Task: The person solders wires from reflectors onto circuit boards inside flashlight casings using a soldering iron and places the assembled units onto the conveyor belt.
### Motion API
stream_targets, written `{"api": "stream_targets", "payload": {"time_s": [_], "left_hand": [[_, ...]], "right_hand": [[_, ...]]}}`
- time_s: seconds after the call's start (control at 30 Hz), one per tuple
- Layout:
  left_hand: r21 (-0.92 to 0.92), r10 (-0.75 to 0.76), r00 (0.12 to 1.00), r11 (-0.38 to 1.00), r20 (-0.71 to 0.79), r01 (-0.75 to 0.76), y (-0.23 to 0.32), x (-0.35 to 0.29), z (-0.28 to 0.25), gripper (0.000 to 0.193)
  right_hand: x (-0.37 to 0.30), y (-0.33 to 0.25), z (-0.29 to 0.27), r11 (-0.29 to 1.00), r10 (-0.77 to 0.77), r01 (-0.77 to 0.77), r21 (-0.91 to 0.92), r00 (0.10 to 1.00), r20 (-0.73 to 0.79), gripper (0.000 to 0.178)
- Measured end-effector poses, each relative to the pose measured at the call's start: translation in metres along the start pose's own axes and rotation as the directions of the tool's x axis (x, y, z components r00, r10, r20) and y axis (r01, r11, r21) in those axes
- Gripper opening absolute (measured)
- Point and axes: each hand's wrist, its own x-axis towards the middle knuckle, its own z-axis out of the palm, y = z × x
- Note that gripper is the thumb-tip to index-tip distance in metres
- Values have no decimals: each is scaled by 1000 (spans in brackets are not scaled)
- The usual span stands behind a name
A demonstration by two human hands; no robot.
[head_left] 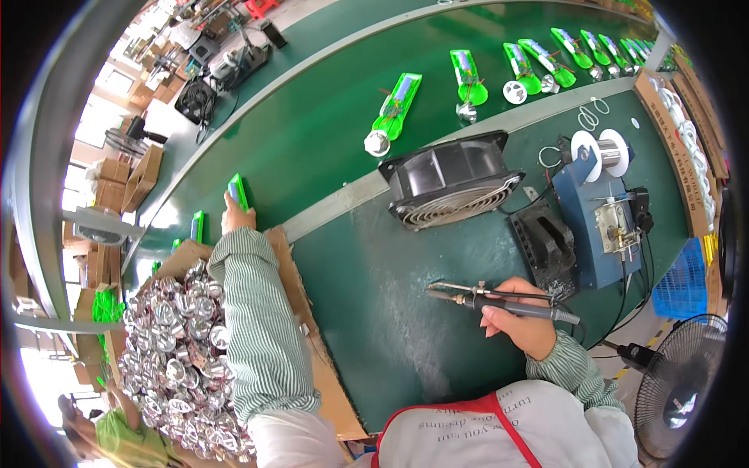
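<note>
My left arm reaches out to the green conveyor belt (312, 117), and my left hand (236, 215) is closed on a bright green plastic housing (238, 189) with a bluish part inside. My right hand (524, 324) grips a soldering iron (511, 305) with a thin feed tube along it. Its tip points left, over the dark green bench mat (374, 327). Below my left forearm, a cardboard box (191, 253) is heaped with shiny silver lamp cups (183, 343). Another green housing (197, 226) lies on the belt left of my left hand.
A black fan (452, 183) stands on the bench's far edge. Right of it are a black iron stand (544, 246) and a blue solder feeder (597, 218) with a wire spool (601, 154). Several wired green housings (398, 105) line the belt. A floor fan (679, 386) stands at right.
</note>
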Motion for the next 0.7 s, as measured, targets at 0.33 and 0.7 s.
{"api": "stream_targets", "payload": {"time_s": [0.33, 0.7], "left_hand": [[-90, 409, 912, 908, -32, -410, 47, -154, -73, 71], [-252, 549, 835, 804, -37, -539, 39, -393, -51, 60]], "right_hand": [[-12, -2, -3, 998, -67, 67, 0, 998, -12, 17], [-40, -4, 3, 978, -207, 207, -38, 978, 9, 11]]}}
